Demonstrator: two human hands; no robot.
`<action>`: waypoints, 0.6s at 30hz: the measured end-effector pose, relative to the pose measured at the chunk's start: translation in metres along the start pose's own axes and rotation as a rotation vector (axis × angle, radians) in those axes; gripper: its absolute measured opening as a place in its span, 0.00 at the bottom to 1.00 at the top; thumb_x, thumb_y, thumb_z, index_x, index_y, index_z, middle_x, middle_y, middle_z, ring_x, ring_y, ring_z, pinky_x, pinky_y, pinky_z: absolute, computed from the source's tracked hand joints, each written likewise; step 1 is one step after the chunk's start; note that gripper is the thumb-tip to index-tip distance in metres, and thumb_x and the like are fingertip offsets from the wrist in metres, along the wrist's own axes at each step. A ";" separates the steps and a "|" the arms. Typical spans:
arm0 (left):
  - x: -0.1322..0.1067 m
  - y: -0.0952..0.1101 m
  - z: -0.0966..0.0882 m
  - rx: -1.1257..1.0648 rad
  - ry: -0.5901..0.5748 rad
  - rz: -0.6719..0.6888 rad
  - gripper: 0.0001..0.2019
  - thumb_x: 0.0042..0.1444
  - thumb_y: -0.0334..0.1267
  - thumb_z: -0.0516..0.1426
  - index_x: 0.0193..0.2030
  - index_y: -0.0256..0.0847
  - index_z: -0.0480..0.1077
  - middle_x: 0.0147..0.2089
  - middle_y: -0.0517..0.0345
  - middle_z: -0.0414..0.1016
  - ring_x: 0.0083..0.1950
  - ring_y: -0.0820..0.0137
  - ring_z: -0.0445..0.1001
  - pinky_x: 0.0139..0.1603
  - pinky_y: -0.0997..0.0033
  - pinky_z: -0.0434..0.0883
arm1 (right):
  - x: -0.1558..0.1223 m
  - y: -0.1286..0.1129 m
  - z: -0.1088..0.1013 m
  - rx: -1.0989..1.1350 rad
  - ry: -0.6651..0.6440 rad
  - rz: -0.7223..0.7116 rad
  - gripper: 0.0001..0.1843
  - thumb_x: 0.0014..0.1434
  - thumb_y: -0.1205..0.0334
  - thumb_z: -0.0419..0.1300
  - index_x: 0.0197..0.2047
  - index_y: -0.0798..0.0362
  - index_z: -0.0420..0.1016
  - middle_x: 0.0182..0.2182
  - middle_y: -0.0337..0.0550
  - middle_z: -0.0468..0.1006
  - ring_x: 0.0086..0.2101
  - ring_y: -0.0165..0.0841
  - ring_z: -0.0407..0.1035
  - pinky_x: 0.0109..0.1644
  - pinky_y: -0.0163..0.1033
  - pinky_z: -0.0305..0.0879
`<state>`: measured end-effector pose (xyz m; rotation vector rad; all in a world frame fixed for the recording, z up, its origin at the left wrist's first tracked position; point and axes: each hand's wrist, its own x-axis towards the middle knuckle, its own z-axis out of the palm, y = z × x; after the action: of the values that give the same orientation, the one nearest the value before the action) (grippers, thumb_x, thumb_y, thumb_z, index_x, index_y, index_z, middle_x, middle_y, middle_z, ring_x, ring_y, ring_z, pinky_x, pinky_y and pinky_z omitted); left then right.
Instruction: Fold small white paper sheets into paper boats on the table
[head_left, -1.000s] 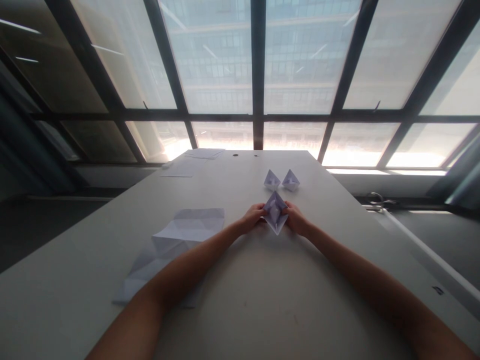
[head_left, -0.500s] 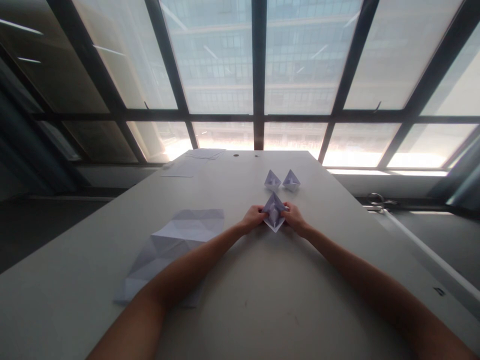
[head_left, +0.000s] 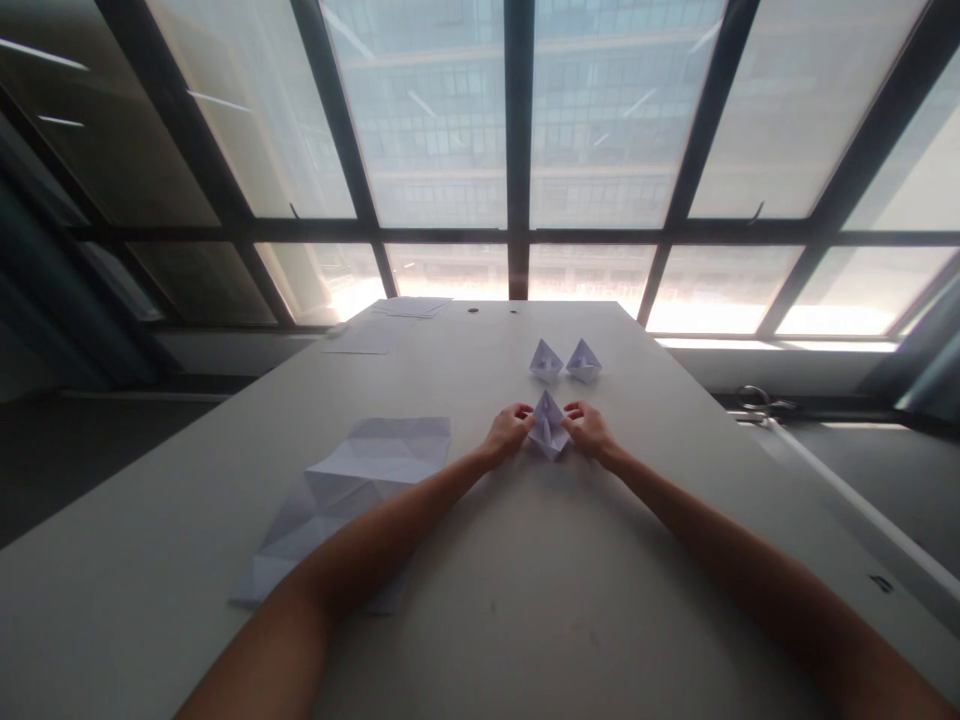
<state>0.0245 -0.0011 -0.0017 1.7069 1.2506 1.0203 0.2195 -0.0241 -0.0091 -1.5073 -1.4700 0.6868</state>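
Observation:
A folded white paper boat (head_left: 550, 430) with a pointed peak is between my two hands, low over the white table. My left hand (head_left: 508, 433) pinches its left side with thumb and fingers. From the other side my right hand (head_left: 587, 428) grips the right edge, thumb at the front. Just beyond stand two more paper boats, a left one (head_left: 546, 362) and a right one (head_left: 583, 362), side by side and upright. A large creased sheet of paper (head_left: 337, 500) lies to the left, partly hidden under my left forearm.
The white table (head_left: 480, 620) stretches away to a wide window. Flat paper sheets (head_left: 405, 308) lie at its far left, with two small dark objects near the far edge. A white rail (head_left: 855, 500) runs along the right side.
The held paper boat has come down slightly and sits more upright. My fingers have shifted along its sides, with the fingertips now raised. The two other boats have stayed put.

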 end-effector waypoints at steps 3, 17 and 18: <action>0.000 0.000 0.000 -0.041 0.063 0.036 0.12 0.56 0.39 0.57 0.43 0.36 0.76 0.42 0.48 0.78 0.42 0.63 0.75 0.45 0.68 0.69 | 0.004 0.000 -0.006 -0.072 0.132 -0.092 0.14 0.51 0.56 0.59 0.39 0.55 0.75 0.36 0.48 0.78 0.33 0.37 0.71 0.38 0.39 0.65; 0.001 -0.004 0.006 -0.118 0.234 -0.050 0.13 0.59 0.36 0.52 0.45 0.37 0.74 0.44 0.48 0.77 0.43 0.66 0.74 0.48 0.66 0.69 | 0.013 -0.034 0.001 -0.230 -0.216 -0.268 0.14 0.53 0.56 0.58 0.21 0.55 0.72 0.17 0.37 0.69 0.20 0.27 0.60 0.25 0.33 0.50; 0.001 -0.004 0.006 -0.118 0.237 -0.052 0.13 0.59 0.35 0.52 0.45 0.37 0.74 0.44 0.48 0.77 0.43 0.66 0.74 0.48 0.66 0.69 | 0.014 -0.036 0.002 -0.258 -0.224 -0.263 0.13 0.52 0.57 0.58 0.21 0.55 0.72 0.16 0.37 0.69 0.20 0.27 0.60 0.25 0.33 0.49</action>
<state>0.0289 -0.0003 -0.0077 1.4885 1.3469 1.2679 0.2025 -0.0140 0.0236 -1.4231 -1.9487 0.5347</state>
